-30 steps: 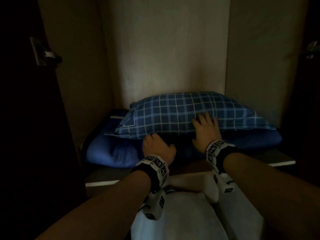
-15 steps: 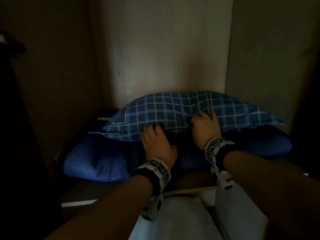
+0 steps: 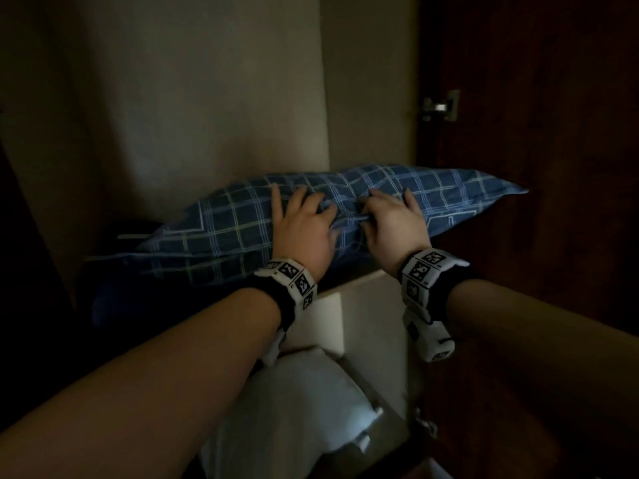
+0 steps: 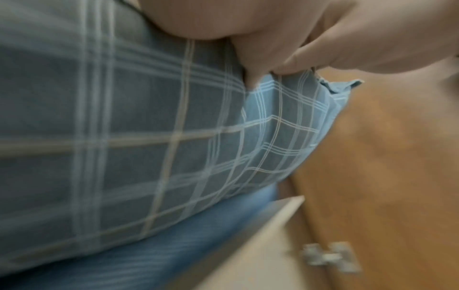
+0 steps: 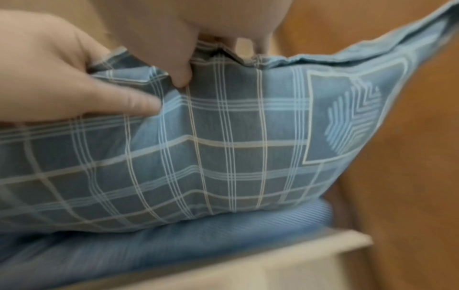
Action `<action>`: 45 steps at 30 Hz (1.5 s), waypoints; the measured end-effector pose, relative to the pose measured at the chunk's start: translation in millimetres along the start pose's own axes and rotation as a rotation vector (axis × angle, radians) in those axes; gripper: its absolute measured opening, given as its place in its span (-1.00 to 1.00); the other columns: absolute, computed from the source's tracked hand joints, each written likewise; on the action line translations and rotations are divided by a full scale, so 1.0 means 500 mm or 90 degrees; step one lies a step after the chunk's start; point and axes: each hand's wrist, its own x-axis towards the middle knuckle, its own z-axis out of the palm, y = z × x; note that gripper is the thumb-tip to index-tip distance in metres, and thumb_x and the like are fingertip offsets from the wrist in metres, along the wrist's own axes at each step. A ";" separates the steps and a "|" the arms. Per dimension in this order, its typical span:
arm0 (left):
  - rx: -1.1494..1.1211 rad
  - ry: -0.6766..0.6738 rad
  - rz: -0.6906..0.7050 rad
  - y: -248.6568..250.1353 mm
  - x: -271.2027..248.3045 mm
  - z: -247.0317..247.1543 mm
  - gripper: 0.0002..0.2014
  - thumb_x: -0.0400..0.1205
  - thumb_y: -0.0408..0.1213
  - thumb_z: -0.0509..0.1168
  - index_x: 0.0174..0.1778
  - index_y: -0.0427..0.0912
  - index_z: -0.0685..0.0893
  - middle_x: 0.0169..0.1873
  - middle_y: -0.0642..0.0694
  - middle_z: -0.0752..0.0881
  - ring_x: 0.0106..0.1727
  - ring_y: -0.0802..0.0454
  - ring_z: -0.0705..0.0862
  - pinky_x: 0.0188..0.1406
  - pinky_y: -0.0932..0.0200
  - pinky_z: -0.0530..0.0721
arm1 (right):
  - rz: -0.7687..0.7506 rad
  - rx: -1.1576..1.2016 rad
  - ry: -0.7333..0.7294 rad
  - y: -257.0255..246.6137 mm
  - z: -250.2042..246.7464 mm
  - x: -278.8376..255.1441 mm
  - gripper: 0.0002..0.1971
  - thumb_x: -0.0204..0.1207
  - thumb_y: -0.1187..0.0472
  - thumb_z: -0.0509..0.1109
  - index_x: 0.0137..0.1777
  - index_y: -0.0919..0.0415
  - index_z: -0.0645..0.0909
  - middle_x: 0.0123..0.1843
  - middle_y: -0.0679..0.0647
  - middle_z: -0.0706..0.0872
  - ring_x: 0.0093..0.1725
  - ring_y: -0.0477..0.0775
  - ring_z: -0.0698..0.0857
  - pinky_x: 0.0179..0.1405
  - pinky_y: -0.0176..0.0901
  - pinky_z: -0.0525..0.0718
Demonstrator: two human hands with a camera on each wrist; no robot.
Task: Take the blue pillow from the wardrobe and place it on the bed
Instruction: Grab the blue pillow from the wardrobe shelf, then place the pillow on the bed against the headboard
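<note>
The blue checked pillow (image 3: 238, 233) lies across the wardrobe shelf, lifted at its near edge, on top of a plain blue folded blanket (image 3: 145, 305). My left hand (image 3: 301, 223) grips the pillow's middle, fingers over the top and thumb pressed into the fabric. Beside it my right hand (image 3: 390, 216) pinches a bunched fold of the pillow. In the left wrist view the pillow (image 4: 149, 137) fills the frame under my left hand (image 4: 261, 64). The right wrist view shows the pillow (image 5: 223, 147) with a square emblem near its corner, and my right hand (image 5: 149, 84) digging into its top edge.
The pale back wall (image 3: 207, 98) of the wardrobe rises behind the pillow. A dark wooden door (image 3: 539, 167) with a metal hinge (image 3: 441, 106) stands open at the right. A light shelf edge (image 3: 359, 305) and white bedding (image 3: 304, 402) lie below my wrists.
Both hands have slid further onto the pillow and closed on its fabric. The pillow has risen and come toward me, and my view has swung left so the right door shows.
</note>
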 end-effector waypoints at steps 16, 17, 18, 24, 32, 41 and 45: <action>-0.382 -0.390 0.299 0.736 -0.313 -0.216 -0.60 0.68 -0.04 0.26 -0.38 -0.25 0.59 -0.38 -0.18 0.73 -0.22 -0.26 0.72 -0.28 -0.01 0.62 | 0.445 -0.211 -0.052 0.153 -0.556 -0.776 -0.83 0.65 0.10 0.21 0.09 0.09 0.60 -0.03 0.17 0.84 0.02 0.28 0.74 0.33 0.06 0.45; -0.387 -0.418 0.336 0.797 -0.359 -0.228 -0.60 0.68 -0.04 0.27 -0.41 -0.22 0.56 -0.36 -0.20 0.72 -0.19 -0.27 0.72 -0.27 0.00 0.61 | 0.475 -0.226 -0.053 0.159 -0.586 -0.853 -0.83 0.65 0.10 0.22 0.09 0.10 0.62 -0.05 0.17 0.84 0.01 0.29 0.74 0.30 0.06 0.47; -0.396 -0.446 0.376 0.857 -0.408 -0.243 -0.60 0.69 -0.03 0.27 -0.41 -0.19 0.58 -0.37 -0.20 0.69 -0.17 -0.28 0.73 -0.28 0.03 0.58 | 0.508 -0.241 -0.053 0.160 -0.618 -0.933 -0.83 0.65 0.11 0.24 0.08 0.12 0.62 -0.07 0.16 0.84 -0.02 0.29 0.74 0.27 0.07 0.48; -0.472 -0.548 0.579 1.139 -0.678 -0.358 -0.63 0.71 0.06 0.22 -0.09 -0.15 0.77 -0.13 -0.21 0.80 -0.05 -0.29 0.75 -0.22 0.05 0.55 | 0.676 -0.371 -0.044 0.099 -0.809 -1.309 -0.88 0.59 0.17 0.31 0.02 0.13 0.66 -0.11 0.14 0.84 -0.02 0.27 0.75 0.23 0.09 0.50; -0.653 -0.696 0.749 1.385 -1.025 -0.552 -0.65 0.67 0.06 0.26 -0.08 -0.12 0.81 -0.17 -0.21 0.83 -0.08 -0.32 0.77 -0.16 -0.02 0.69 | 0.873 -0.528 -0.129 -0.088 -1.059 -1.665 -0.92 0.56 0.10 0.31 -0.02 0.01 0.62 -0.04 0.02 0.83 0.06 0.18 0.74 0.31 0.15 0.49; -0.677 -0.814 0.842 1.616 -1.383 -0.654 -0.62 0.60 0.12 0.27 -0.12 -0.13 0.79 -0.27 -0.19 0.82 -0.23 -0.26 0.78 -0.24 -0.04 0.75 | 1.009 -0.542 -0.158 -0.169 -1.216 -2.048 -0.93 0.55 0.19 0.41 -0.01 0.08 0.70 -0.09 0.06 0.84 0.03 0.20 0.78 0.43 0.29 0.42; -0.584 -0.848 0.885 1.700 -1.526 -0.581 -0.61 0.62 0.16 0.24 0.12 -0.01 0.77 -0.11 -0.15 0.83 -0.10 -0.20 0.79 -0.10 -0.01 0.76 | 1.065 -0.455 -0.198 -0.127 -1.234 -2.242 -0.88 0.58 0.14 0.37 0.03 0.01 0.72 0.01 -0.02 0.84 0.16 0.13 0.74 0.54 0.24 0.30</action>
